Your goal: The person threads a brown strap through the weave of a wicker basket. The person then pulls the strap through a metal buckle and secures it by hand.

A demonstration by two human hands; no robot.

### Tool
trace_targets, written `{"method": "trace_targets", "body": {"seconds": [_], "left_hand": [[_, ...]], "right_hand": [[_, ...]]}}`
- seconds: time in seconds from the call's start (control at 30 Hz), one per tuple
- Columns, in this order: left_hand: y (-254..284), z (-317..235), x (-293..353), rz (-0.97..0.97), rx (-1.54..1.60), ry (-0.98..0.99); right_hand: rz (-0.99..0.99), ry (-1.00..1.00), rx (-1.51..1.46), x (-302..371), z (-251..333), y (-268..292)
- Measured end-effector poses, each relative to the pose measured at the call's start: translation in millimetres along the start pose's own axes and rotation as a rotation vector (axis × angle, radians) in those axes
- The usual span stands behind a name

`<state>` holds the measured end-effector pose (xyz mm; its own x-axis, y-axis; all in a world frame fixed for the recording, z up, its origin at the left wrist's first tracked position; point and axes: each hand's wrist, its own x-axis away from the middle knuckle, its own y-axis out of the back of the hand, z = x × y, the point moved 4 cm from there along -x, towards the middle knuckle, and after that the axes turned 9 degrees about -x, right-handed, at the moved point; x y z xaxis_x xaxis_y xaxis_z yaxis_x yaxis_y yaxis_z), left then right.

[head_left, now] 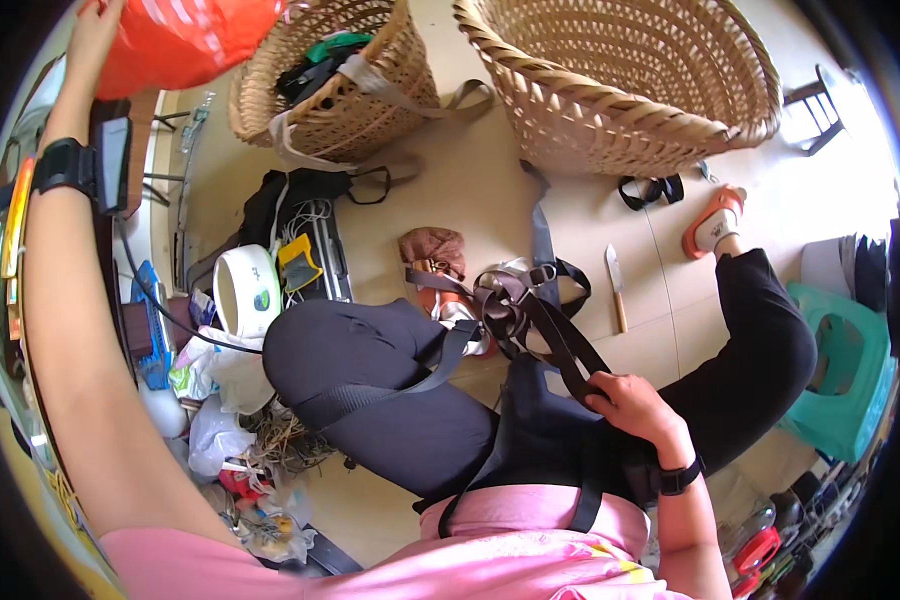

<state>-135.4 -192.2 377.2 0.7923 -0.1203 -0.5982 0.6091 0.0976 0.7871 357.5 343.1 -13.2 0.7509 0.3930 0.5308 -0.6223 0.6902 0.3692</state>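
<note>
My left arm stretches up to the top left, where my left hand (96, 28) grips the edge of a red plastic bag (185, 45); the frame's edge cuts off some of the fingers. Over my lap, my right hand (634, 404) is closed around a dark brown webbing strap (568, 345). That strap runs down to a tangled bundle of straps (510, 300) with a metal buckle, on the floor between my feet. Another dark strap (395, 390) lies across my left thigh.
Two woven baskets stand ahead: a smaller one (400, 90) holding dark cloth, and a larger one (610, 110). A knife (616, 285) lies on the tiles near my right foot. A teal stool (840, 370) is at right; a white container (247, 292) and plastic bags (218, 435) crowd the left.
</note>
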Motion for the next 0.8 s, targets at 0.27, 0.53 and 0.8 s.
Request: {"method": "trace_targets", "body": {"seconds": [0.27, 0.53, 0.8], "left_hand": [[-122, -67, 134, 0.520, 0.199, 0.369], [-211, -231, 328, 0.757, 0.101, -0.785], [-326, -252, 509, 0.981, 0.305, -0.720]], "right_hand": [[0.133, -0.143, 0.377, -21, -24, -14], [-0.342, -0.486, 0.411, -159, -143, 60], [-0.433, -0.811, 0.141, -179, -241, 4]]}}
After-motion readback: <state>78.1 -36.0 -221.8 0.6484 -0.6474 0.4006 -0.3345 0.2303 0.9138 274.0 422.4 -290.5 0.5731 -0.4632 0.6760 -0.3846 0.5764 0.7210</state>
